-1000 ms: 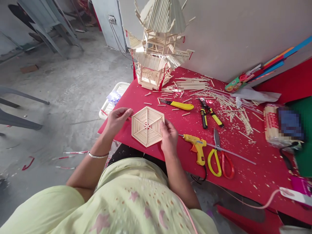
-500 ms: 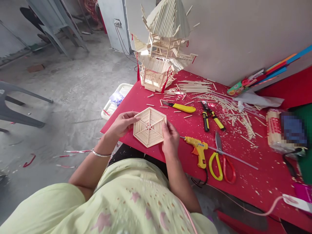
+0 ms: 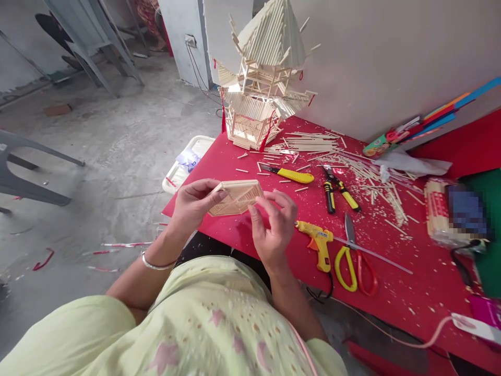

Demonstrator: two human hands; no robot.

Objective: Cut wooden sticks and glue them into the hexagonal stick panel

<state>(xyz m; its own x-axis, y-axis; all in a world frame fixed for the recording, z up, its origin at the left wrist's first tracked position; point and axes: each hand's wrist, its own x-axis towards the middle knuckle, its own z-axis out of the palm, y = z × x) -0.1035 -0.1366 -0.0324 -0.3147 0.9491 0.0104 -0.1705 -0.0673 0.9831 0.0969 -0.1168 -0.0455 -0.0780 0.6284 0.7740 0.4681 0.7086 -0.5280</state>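
Observation:
A hexagonal panel of thin wooden sticks (image 3: 237,197) is tilted so I see it nearly edge-on, just above the table's front edge. My left hand (image 3: 194,206) is closed on its left side, thumb on top. At the right corner my right hand (image 3: 275,225) pinches the rim between thumb and forefinger, its other fingers curled loosely. To the right of that hand lies a yellow glue gun (image 3: 319,240) with a clear glue stick. Scissors (image 3: 354,261) with one yellow and one red handle lie beyond it. A yellow utility knife (image 3: 293,174) and black-and-yellow pliers (image 3: 338,189) lie farther back.
A tiered stick pagoda (image 3: 266,78) with red tassels stands at the table's back left corner. Loose sticks (image 3: 313,142) and scraps litter the red table (image 3: 282,308). Packaged sticks (image 3: 437,211) lie at right. A white tray (image 3: 169,180) sits left, below the table.
The hexagonal panel has tipped from facing me to nearly edge-on. My right hand has shifted its grip, its fingers now bent at the right corner.

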